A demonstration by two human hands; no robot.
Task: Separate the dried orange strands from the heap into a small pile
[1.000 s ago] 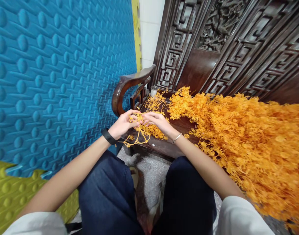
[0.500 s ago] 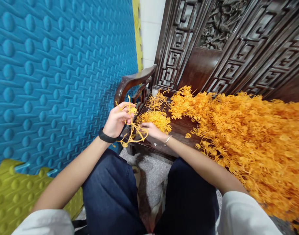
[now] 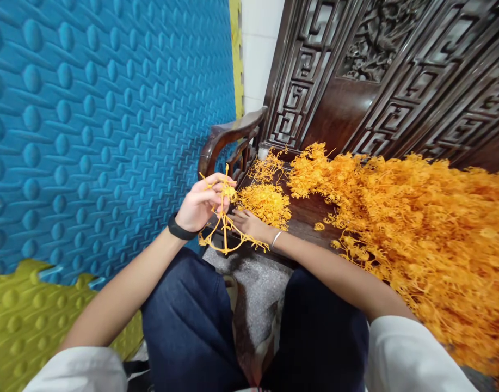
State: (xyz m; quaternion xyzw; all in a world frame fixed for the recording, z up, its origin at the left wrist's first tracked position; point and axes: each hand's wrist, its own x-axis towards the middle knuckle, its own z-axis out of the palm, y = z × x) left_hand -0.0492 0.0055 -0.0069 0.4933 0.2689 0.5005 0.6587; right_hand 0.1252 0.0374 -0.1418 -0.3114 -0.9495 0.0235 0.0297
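Note:
My left hand (image 3: 196, 204) is closed around a thin, branching yellow-orange plastic piece (image 3: 229, 193), holding it up over the bench's front edge. Curved arms and a straight stem of this piece hang below the fingers. Just behind the hanging arms is my right hand (image 3: 253, 224), low at the edge of a small heap of orange plastic pieces (image 3: 269, 200). Its fingers are partly stretched out and apart, with nothing visible in them. The piece's lower arms cross in front of the right hand; whether they touch it I cannot tell.
A large mound of orange plastic pieces (image 3: 429, 234) covers the right of the dark wooden bench (image 3: 310, 209). Loose thin stems (image 3: 268, 166) lie behind the small heap. A curved armrest (image 3: 233, 130) and a blue foam mat (image 3: 110, 130) are at the left.
Both hands were together at the plastic piece; my right hand has come away, down to the small heap. My left hand keeps the piece, now turned with its arms spread downward.

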